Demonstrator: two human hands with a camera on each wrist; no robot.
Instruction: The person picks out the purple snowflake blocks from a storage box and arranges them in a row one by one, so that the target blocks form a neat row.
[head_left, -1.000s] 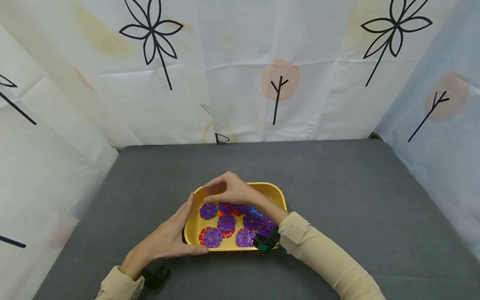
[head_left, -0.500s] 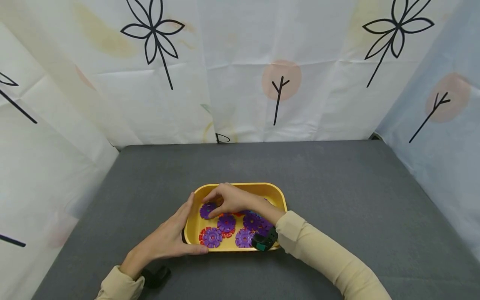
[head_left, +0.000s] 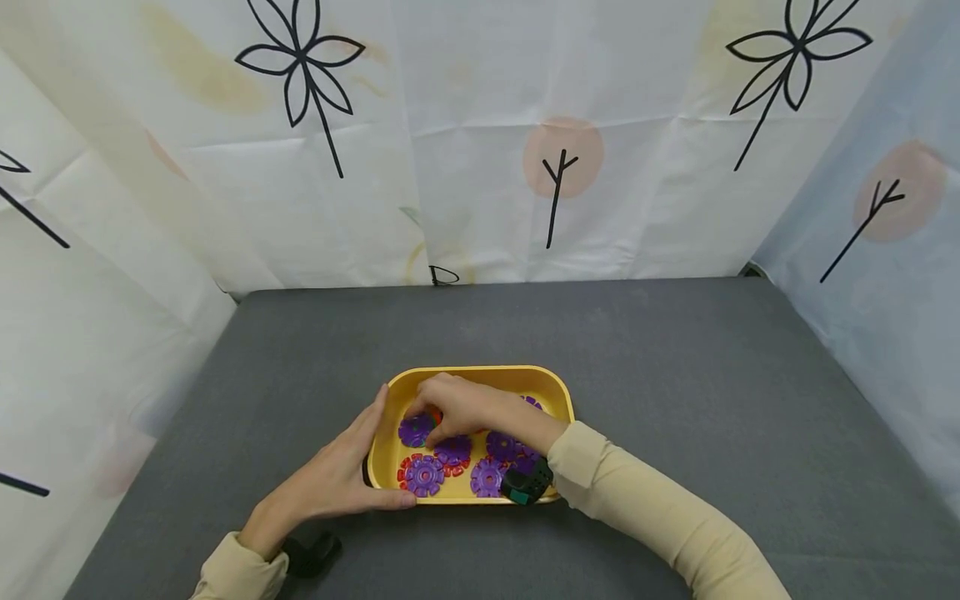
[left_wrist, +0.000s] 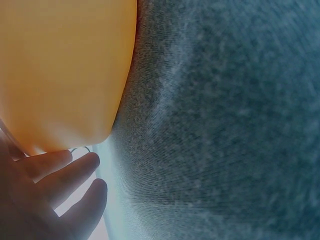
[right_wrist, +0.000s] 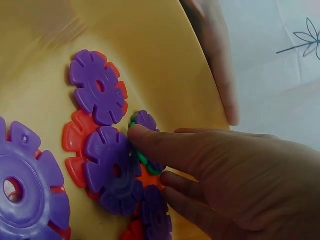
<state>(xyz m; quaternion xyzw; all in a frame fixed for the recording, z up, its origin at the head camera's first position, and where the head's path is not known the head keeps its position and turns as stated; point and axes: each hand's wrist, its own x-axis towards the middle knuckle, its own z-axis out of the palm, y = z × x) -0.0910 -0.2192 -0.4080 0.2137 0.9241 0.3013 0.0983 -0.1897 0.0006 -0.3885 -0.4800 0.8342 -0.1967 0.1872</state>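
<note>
In the head view my left hand (head_left: 333, 471) lies along the left end of the yellow tray (head_left: 480, 367), thumb at the front rim. Its fingers (left_wrist: 70, 172) look fairly straight against the tray's outer wall in the left wrist view. My right hand (head_left: 461, 404) reaches inside and pinches a purple notched interlocking disc (head_left: 415, 431) near the left end. A green disc (right_wrist: 142, 158) shows at its edge in the right wrist view. Other purple discs (right_wrist: 97, 85) lie over red ones (right_wrist: 77, 131) on the tray floor. The right fingertips are partly hidden.
The tray sits on a grey cloth-covered table (head_left: 637, 358). White patterned fabric (head_left: 480, 167) hangs behind and at both sides. A black wrist camera (head_left: 527, 481) on the right arm covers part of the tray's front right corner.
My right hand has come down into the tray, its thumb and fingers closing on the left purple disc, which has shifted slightly towards the front. The left hand and the tray stay put.
</note>
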